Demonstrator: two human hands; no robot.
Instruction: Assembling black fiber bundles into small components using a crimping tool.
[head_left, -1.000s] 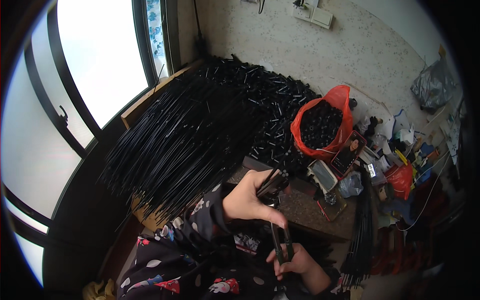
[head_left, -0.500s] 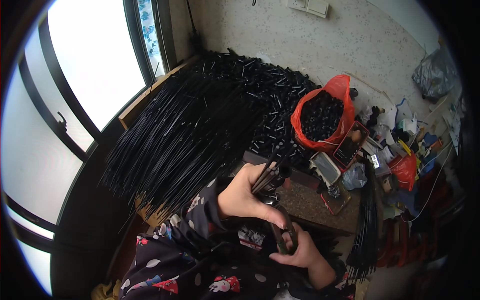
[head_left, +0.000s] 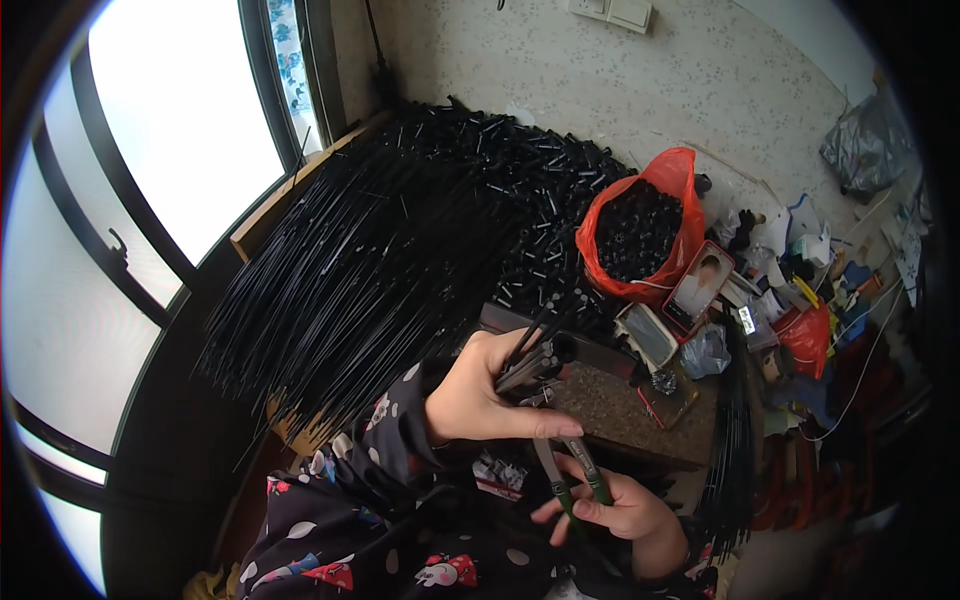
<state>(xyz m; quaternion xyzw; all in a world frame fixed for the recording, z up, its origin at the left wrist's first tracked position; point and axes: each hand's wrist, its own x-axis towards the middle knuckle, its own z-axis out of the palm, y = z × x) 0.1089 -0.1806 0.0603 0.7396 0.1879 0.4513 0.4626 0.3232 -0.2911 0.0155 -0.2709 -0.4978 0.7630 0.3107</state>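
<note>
Left hand point(head_left: 470, 395), center of frame, curled around black tubes point(head_left: 535, 368); its thumb lies across, hiding upper part of plier-like tool point(head_left: 597, 485). Right hand point(head_left: 637, 515), lower center, grasping tool's green handles, which stand apart. Beyond hands: worktop point(head_left: 610, 412). Right of center, phone point(head_left: 698, 290) beside red bag point(head_left: 592, 262) of small black parts point(head_left: 640, 235); crumpled translucent bag point(head_left: 706, 352) just below phone. Long black rods point(head_left: 330, 270) crowd left; short black pieces point(head_left: 560, 190) heaped upper center.
</note>
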